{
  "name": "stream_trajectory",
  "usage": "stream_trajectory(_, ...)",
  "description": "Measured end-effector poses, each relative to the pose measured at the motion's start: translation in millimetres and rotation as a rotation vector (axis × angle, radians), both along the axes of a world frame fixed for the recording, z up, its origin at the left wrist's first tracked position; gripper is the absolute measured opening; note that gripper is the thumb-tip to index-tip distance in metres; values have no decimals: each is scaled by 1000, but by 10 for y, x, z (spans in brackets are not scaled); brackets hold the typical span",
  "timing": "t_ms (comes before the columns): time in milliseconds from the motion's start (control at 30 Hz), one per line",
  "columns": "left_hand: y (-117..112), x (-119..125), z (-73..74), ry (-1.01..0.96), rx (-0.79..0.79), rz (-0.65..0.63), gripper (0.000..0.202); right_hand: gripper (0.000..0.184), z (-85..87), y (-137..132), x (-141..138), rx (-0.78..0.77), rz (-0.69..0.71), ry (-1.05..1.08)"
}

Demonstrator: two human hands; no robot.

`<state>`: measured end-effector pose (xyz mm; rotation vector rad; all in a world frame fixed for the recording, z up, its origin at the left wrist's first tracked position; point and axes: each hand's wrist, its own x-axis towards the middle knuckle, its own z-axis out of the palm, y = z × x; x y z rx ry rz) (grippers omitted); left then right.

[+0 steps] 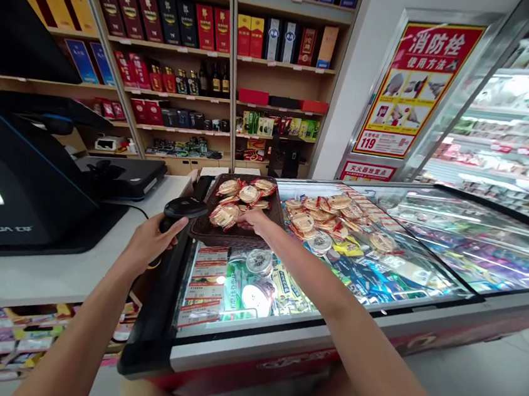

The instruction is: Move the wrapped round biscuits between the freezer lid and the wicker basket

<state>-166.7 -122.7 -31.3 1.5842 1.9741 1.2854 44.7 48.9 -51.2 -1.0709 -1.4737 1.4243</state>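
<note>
My left hand [154,237] is closed around the handle of a black barcode scanner [186,207], whose head points right toward the basket. A dark brown woven basket [229,238] rests on the glass top of a chest freezer. In it lie several clear packets of round, pale, flat pastries [249,193] with red on the wrapping. My right hand [251,220] reaches into the basket, its fingers closed at the edge of the front-left pastry packet [225,216]. My fingertips are partly hidden. More such packets [324,215] lie in a heap right of the basket.
The chest freezer [350,323] holds ice creams under its glass. On the left, a counter [65,246] bears a black checkout terminal [24,191]. Shelves of boxed bottles [169,21] stand behind. A red fire-hydrant sign [415,91] and a lit display fridge [522,130] are at right.
</note>
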Motion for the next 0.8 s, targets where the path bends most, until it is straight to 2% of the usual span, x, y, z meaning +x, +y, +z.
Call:
stream_trajectory(67, 44, 134, 22, 10, 4, -35, 56, 11, 111, 9, 246, -46, -38, 9)
stream_trajectory(133, 71, 302, 55, 25, 22, -101, 57, 8, 227, -15, 506, -46, -91, 24)
stream_trajectory(267, 98, 688, 144, 143, 54, -258, 55, 16, 407, -88, 1016, 116, -239, -18)
stream_trajectory(400, 134, 1110, 269, 296, 128, -389, 53, 23, 500, -116, 1455, 238, -324, -61)
stream_trajectory(533, 194, 1501, 374, 407, 216, -493, 51, 27, 537, -189, 1772, 253, -394, -86)
stream_trajectory(633, 255, 1709, 394, 442, 265, -540, 54, 25, 529, -242, 1924, 249, -418, -72)
stream_trajectory(800, 341, 1790, 360, 474, 273, -512, 54, 25, 381, -113, 2247, 327, -502, -69)
